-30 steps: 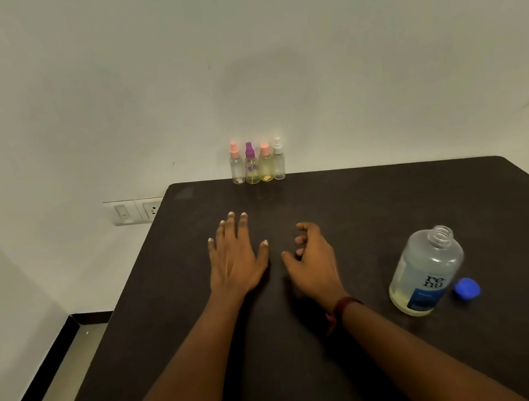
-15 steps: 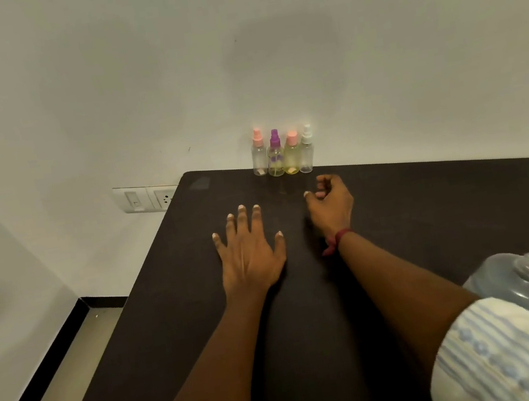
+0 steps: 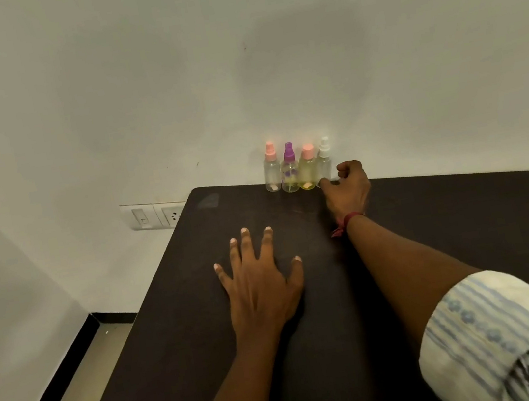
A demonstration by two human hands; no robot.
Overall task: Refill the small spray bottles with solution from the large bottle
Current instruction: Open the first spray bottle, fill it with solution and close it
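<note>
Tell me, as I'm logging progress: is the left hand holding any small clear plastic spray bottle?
No, the left hand lies flat with spread fingers on the dark table, apart from the small spray bottles.

Dark table (image 3: 467, 220) with four small spray bottles (image 3: 291, 172) at far edge

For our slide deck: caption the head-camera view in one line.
Right hand at the white-capped spray bottle, last of four by the wall; left hand flat on the table.
</note>
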